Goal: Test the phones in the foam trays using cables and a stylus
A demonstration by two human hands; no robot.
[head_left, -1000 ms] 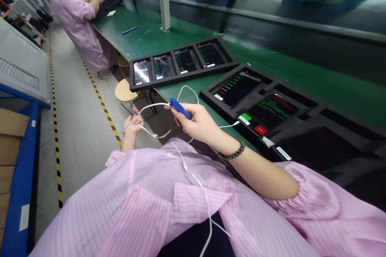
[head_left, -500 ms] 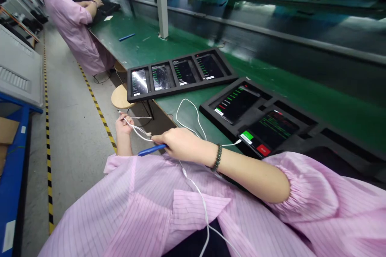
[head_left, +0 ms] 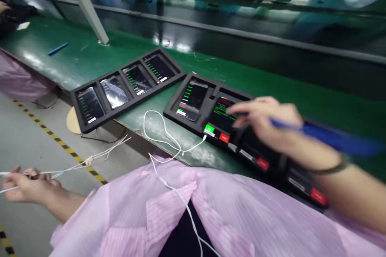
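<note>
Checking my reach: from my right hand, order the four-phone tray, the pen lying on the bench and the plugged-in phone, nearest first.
1. Plugged-in phone, by the right hand's fingers.
2. Four-phone tray, to the left.
3. Pen on the bench, far left, beyond the tray.

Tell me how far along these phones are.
Likely done: the left tray, its screens mostly showing green lists. In hand: the left hand holds cords; the right hand, holding a pen, is at the cabled phone, touch unclear. Probably left: the next phone and last phone, no cable visible in either.
</note>
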